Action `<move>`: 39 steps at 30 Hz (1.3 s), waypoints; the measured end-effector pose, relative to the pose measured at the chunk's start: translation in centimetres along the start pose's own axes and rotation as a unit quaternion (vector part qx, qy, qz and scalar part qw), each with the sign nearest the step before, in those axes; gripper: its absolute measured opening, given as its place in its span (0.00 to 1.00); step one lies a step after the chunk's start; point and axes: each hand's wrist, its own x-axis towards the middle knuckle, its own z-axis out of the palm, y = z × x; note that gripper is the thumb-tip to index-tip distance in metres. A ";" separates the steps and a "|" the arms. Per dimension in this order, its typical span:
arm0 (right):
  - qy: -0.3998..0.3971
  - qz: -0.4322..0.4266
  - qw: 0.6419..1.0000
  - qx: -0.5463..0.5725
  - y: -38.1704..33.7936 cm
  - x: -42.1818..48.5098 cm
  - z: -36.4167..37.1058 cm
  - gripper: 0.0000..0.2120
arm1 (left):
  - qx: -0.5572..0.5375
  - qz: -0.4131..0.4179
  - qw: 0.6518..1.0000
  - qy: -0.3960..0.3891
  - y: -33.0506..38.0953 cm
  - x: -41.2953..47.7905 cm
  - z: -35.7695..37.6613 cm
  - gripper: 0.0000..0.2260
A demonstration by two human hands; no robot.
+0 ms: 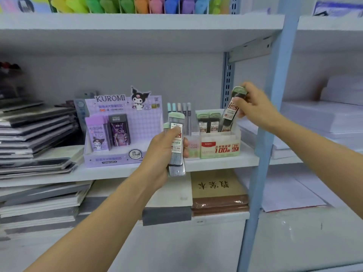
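- The green-capped lead case [231, 108] is tilted over the white display box [220, 148]. Its lower end is at the box's right rear corner, apparently inside.
- The right hand [255, 107] pinches this case near its cap.
- The left hand [163, 152] grips a stack of lead cases [176, 154], held upright in front of the shelf [216, 163] edge, left of the display box.
- Two further cases [209, 122] stand upright in the display box.
- The purple Kuromi box [117, 134] stands on the same shelf, further left.

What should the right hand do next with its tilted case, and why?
Probably the right hand should slide its tilted lead case into the display box, beside the two standing cases: its lower end is inside, and the left hand holds more cases.
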 end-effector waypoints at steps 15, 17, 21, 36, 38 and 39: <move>-0.101 0.070 0.981 -0.148 3.0 3.1 2.0 0.05 | 0.033 0.003 0.999 -0.008 -0.1 3.2 0.6 0.11; -0.091 0.074 0.981 -0.156 3.1 3.1 2.4 0.09 | 0.041 0.007 0.999 -0.013 -0.1 3.3 0.6 0.11; -0.062 0.064 0.978 -0.189 3.0 2.8 3.2 0.10 | 0.042 0.013 0.999 -0.021 -0.3 3.2 0.7 0.09; -0.168 0.057 0.967 0.181 -4.0 -0.2 3.9 0.08 | 0.041 0.028 0.998 -0.040 -0.5 3.0 1.3 0.16; -0.121 0.060 0.972 0.194 -3.6 0.3 2.8 0.06 | 0.038 0.012 0.999 -0.035 -0.2 3.1 1.3 0.15; -0.092 0.060 0.974 0.200 -3.4 0.7 2.1 0.05 | 0.038 0.007 0.999 -0.029 -0.1 3.1 1.3 0.15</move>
